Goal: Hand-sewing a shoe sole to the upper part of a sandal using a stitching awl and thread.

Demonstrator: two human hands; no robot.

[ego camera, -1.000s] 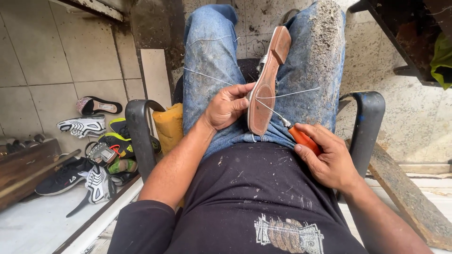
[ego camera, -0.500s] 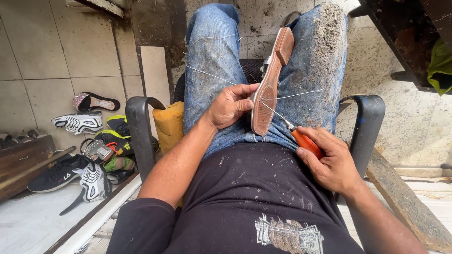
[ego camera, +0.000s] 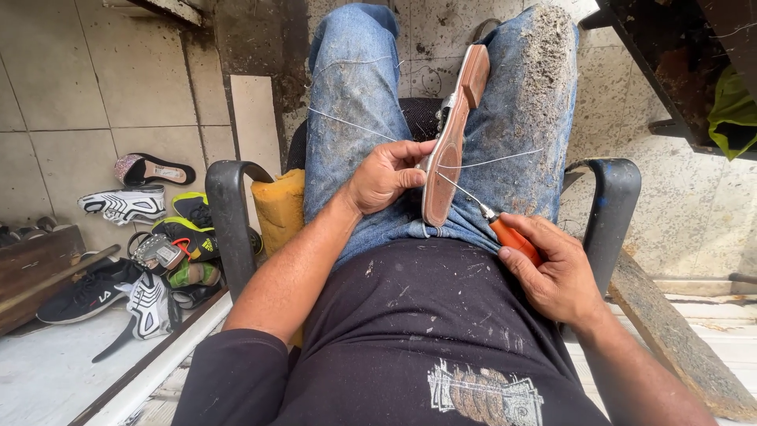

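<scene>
A brown shoe sole point(ego camera: 449, 154) is stood on edge between the thighs of a seated person in stained blue jeans point(ego camera: 355, 87), its heel block pointed away and its toe end down near the lap. It is gripped along its left edge by the left hand point(ego camera: 386, 175), whose fingers are closed around the rim about halfway along. From the right side, the thin metal needle of a stitching awl point(ego camera: 505, 231) is set against the sole's face; the awl's orange handle is clasped firmly in the right hand point(ego camera: 556, 272), just right of the toe end. The two hands are kept apart, one on each side of the sole. A pale thread point(ego camera: 351, 125) is seen stretched out leftward across the left thigh, and another strand is run rightward over the right thigh. A dark, paint-flecked shirt point(ego camera: 426, 331) fills the near part of the view. The person is seated in a chair whose dark armrests point(ego camera: 229, 213) curve up on both sides; a yellow foam cushion point(ego camera: 277, 207) is wedged just inside the left one. On the tiled floor to the left, a heap of shoes point(ego camera: 138, 252) is spread out, sneakers and a sandal among them. A weathered wooden plank point(ego camera: 678, 339) is laid at the right.
</scene>
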